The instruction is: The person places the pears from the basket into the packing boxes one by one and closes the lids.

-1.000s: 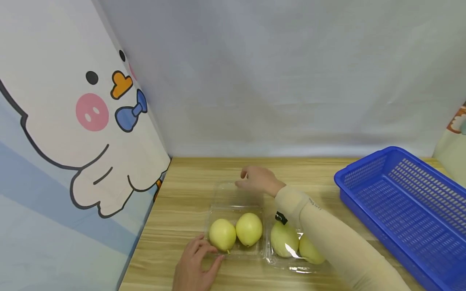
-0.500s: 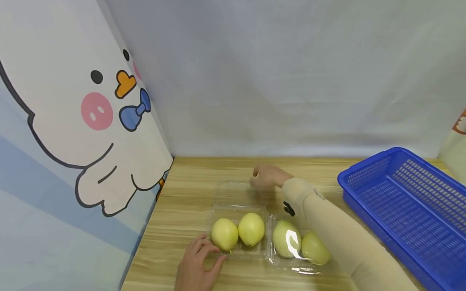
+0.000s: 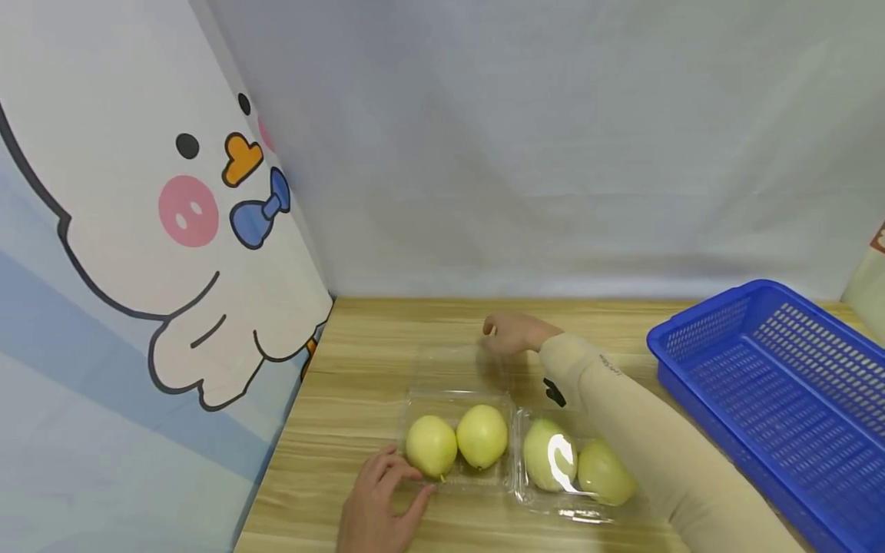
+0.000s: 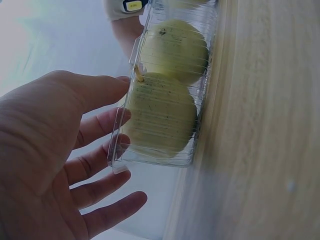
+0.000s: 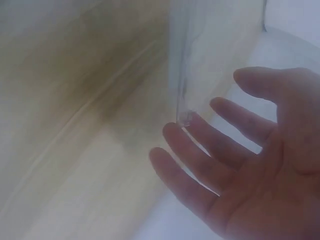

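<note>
A clear plastic clamshell box [image 3: 477, 485] stands with its lid [image 3: 445, 369] folded back, two yellow-green pears [image 3: 432, 446] [image 3: 482, 436] inside it. My left hand [image 3: 382, 498] is at its near left corner, thumb and fingers spread along the rim; the left wrist view shows the thumb tip at the edge of the box wall [image 4: 175, 157]. My right hand [image 3: 515, 332] is at the far right corner of the raised lid. In the right wrist view its loosely bent fingers [image 5: 182, 185] lie against the lid's corner.
Beside it on the right, a second clear box [image 3: 553, 503] holds two pears [image 3: 549, 455] under its plastic, partly hidden by my right sleeve [image 3: 650, 430]. A blue plastic basket [image 3: 691, 392] stands at the right. A cartoon-printed cloth [image 3: 138, 307] hangs on the left.
My right hand has shifted slightly right with the lid's edge by its fingers. The view has drifted a little; the left hand keeps its place at the box corner.
</note>
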`<state>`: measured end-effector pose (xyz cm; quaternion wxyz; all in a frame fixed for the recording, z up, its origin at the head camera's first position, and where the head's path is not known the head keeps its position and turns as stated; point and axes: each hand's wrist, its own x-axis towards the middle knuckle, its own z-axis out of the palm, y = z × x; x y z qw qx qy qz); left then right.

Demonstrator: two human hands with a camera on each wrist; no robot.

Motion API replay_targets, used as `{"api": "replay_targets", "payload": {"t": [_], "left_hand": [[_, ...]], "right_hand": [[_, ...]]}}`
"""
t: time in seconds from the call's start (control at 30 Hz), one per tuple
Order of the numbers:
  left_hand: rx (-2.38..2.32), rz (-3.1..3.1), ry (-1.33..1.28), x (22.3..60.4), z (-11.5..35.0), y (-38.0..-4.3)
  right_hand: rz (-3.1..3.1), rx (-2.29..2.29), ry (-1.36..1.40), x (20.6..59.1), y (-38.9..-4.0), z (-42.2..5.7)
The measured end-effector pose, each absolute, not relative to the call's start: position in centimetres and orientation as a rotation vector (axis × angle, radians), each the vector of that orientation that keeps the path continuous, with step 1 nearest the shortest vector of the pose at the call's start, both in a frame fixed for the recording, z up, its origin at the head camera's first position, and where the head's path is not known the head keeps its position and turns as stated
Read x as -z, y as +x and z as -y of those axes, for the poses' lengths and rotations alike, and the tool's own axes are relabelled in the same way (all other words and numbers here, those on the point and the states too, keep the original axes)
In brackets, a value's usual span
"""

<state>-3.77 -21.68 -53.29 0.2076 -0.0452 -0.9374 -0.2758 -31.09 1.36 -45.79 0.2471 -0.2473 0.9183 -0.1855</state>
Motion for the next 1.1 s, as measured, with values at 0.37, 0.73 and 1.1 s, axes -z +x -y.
{"api": "replay_targets", "payload": {"t": [0.37, 0.73, 1.1], "left_hand": [[0.764, 2.603, -0.142, 53.3, 21.6, -3.9], [0.778, 2.626, -0.098, 53.2, 21.6, -4.1], [0.920, 2.636, 0.064, 53.2, 21.3, -3.8]], "right_hand": [[-2.666, 0.826, -0.780, 42.6, -30.3, -3.2], [-2.771, 0.966, -1.010, 39.6, -25.3, -4.9], [-2.904, 0.762, -1.609, 41.7, -18.5, -6.2]]}}
